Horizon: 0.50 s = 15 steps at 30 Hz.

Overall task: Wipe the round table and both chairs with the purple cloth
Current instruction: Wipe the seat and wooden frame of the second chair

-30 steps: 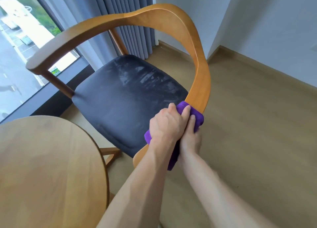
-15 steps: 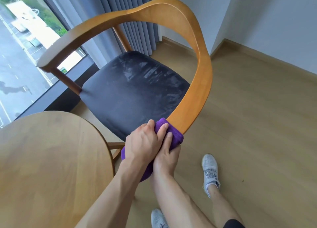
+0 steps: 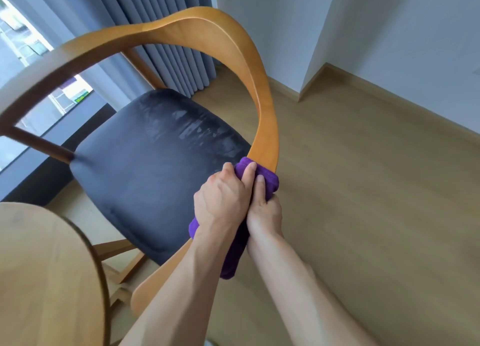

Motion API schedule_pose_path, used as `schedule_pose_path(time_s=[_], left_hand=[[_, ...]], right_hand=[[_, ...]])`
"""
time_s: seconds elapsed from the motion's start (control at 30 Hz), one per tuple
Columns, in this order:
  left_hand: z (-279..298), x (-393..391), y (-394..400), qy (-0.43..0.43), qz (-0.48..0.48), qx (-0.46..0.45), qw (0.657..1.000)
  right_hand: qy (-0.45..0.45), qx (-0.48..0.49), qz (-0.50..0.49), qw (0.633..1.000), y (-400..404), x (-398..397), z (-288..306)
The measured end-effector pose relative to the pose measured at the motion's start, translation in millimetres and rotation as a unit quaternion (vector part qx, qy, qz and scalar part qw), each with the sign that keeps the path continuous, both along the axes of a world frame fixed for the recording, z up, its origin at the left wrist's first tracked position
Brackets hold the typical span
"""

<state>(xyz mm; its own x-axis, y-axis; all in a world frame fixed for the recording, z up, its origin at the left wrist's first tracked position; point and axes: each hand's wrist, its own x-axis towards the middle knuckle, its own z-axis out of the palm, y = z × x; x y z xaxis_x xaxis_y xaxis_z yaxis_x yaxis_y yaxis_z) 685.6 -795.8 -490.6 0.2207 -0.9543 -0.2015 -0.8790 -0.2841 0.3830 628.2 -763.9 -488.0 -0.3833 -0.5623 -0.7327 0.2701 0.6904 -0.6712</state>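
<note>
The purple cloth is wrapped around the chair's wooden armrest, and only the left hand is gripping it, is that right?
Not quite. The head view shows both the left hand and the right hand gripping the purple cloth, which is wrapped around the chair's wooden armrest.

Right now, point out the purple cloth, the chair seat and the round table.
purple cloth [image 3: 270, 182], head view, folded end beside the armrest.
chair seat [image 3: 145, 169], head view, middle of the dark cushion.
round table [image 3: 44, 280], head view, bare wooden top.

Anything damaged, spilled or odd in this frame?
Only the chair's dark seat: pale smeared streaks toward its back. Whether dust or pile marks, I cannot tell. Both hands grip the cloth round the armrest.
</note>
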Motion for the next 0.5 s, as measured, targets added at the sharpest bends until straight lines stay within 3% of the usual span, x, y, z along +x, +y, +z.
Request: schedule_pose_path(time_s=[0.17, 0.33, 0.4, 0.5], left_hand=[[-0.3, -30.8, -42.8, 0.031, 0.041, 0.003, 0.999], [1.6, -54.9, -92.3, 0.113, 0.085, 0.009, 0.990], [0.8, -62.0, -109.0, 0.121, 0.058, -0.009, 0.991], [7.3, -70.8, -129.8, 0.201, 0.075, -0.042, 0.976]], right_hand=[[0.081, 0.011, 0.113, 0.990, -51.3, -39.2, 1.4], [0.221, -0.002, 0.216, 0.951, -108.2, -70.0, 2.3], [0.276, -0.037, 0.239, 0.930, -127.6, -77.8, 1.5], [0.265, -0.082, 0.262, 0.924, -158.1, -85.7, 0.9]])
